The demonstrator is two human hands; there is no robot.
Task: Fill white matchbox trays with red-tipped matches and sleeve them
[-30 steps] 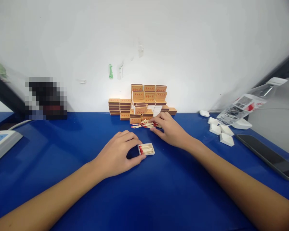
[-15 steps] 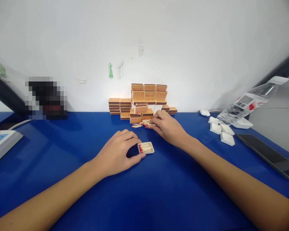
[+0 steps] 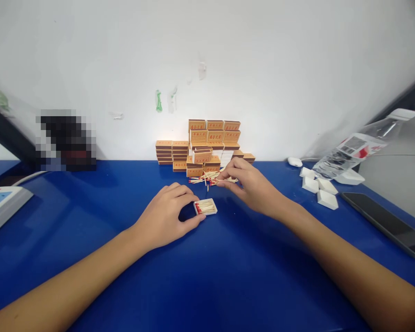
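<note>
Between the thumb and fingers of my left hand (image 3: 168, 216) is a small white matchbox tray (image 3: 213, 211), lying on the table and partly filled with red-tipped matches (image 3: 204, 207). Farther back, my right hand (image 3: 249, 184) pinches matches at the edge of a loose pile of matches (image 3: 210, 176). Its fingertips cover part of what they hold. Right behind the pile rises a stack of orange matchboxes (image 3: 214, 137), some lying flat and others on edge.
Lower matchbox piles (image 3: 164, 152) flank the stack against the white wall. At the right are white blocks (image 3: 327, 199), an earbud case (image 3: 294, 162), a leaning plastic bottle (image 3: 359, 145) and a phone (image 3: 383, 223). A power strip (image 3: 7, 203) lies at the left edge.
My left hand and the tray have shifted slightly left and back. My right hand has moved a little to the right, drawing at matches, and some in the pile have moved.
</note>
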